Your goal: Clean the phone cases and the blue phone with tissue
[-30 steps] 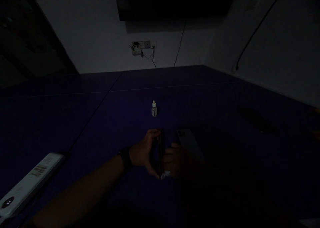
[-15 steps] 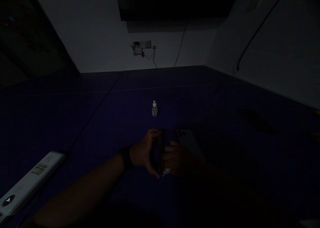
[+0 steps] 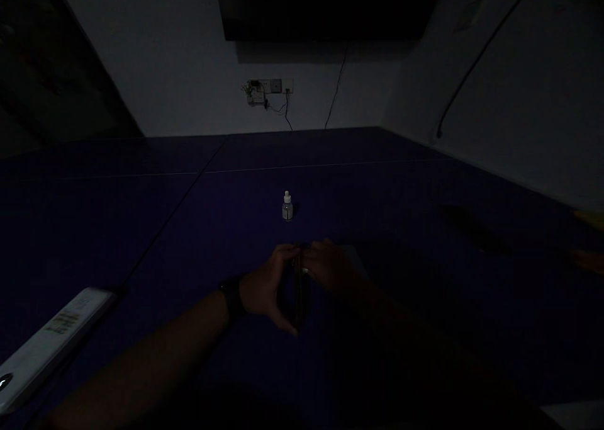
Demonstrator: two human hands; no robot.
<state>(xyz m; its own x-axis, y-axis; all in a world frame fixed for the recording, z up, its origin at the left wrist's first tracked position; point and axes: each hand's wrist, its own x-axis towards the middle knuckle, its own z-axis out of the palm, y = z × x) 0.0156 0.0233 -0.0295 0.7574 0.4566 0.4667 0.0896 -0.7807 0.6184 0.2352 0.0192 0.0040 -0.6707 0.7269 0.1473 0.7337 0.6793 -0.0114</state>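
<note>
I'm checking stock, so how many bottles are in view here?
1: a dropper bottle standing upright on the purple surface, beyond the left hand and the right hand. It is very dark, so others may be hidden.

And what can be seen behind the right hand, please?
Past the right hand, part of a pale, flat object shows. The rest is covered, so its full shape cannot be told. A small white bit shows at the hand's edge.
</note>
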